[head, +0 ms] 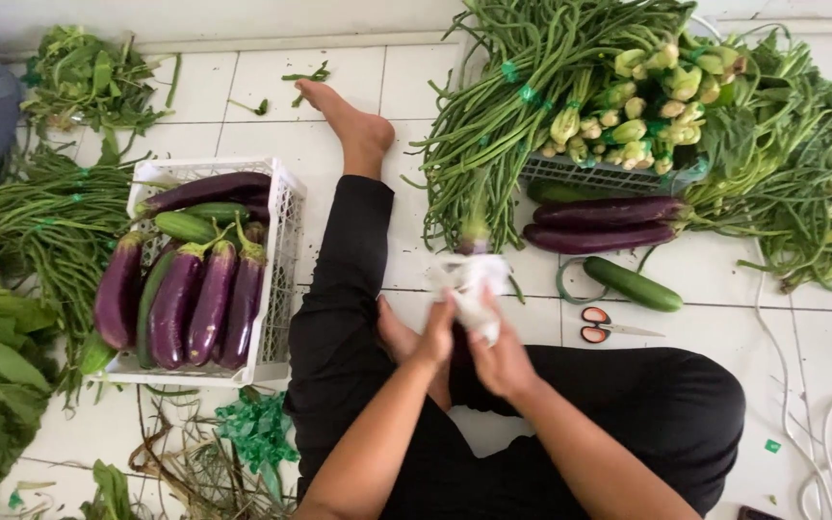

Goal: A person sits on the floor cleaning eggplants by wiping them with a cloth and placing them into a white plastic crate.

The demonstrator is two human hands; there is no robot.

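White plastic bag point(472, 289), frame center over the lap, is pinched by both hands (left hand point(433, 332) & right hand point(499, 358) closed on it), prob. to tease it open, w/ scissors point(609, 327) on floor at right.

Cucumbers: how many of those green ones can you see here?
3 clearly. Two cucumbers lie in the white crate among the eggplants: one on top, one behind it. A third cucumber lies on the floor near the scissors. More may be hidden.
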